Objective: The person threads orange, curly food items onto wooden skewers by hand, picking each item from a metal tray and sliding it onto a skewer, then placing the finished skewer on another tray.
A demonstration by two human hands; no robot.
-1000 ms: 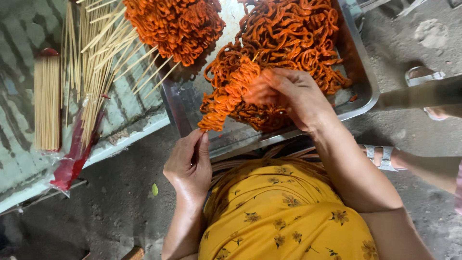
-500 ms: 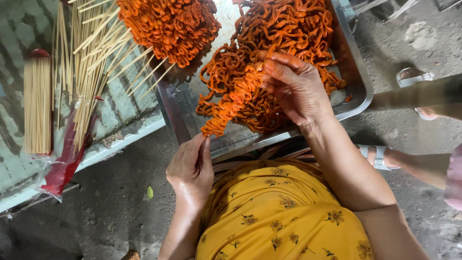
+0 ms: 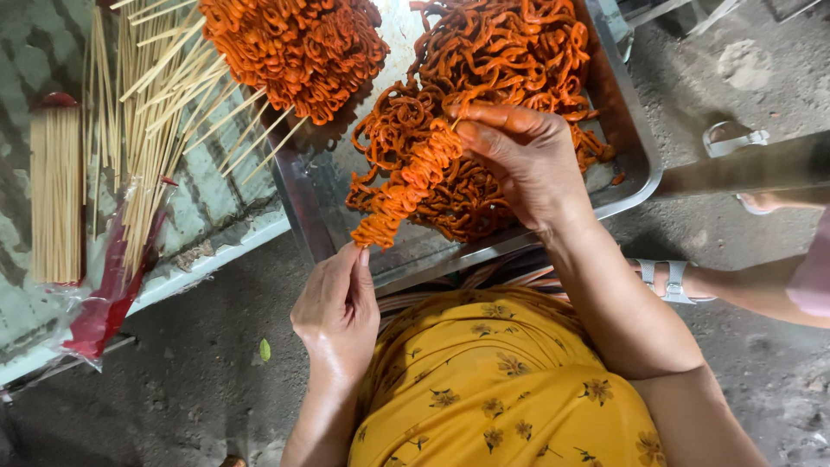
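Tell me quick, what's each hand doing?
Left hand: pinched shut on the skewer end.
Right hand: shut on the skewer's orange strips.

the floor (image 3: 173, 389) is bare grey concrete, rough and dusty, with one small green leaf (image 3: 264, 349) lying on it. on the left stands a low worktop (image 3: 216, 207) with a worn, pale green surface and a white edge. daylight falls evenly, with soft shadows under the worktop edge.
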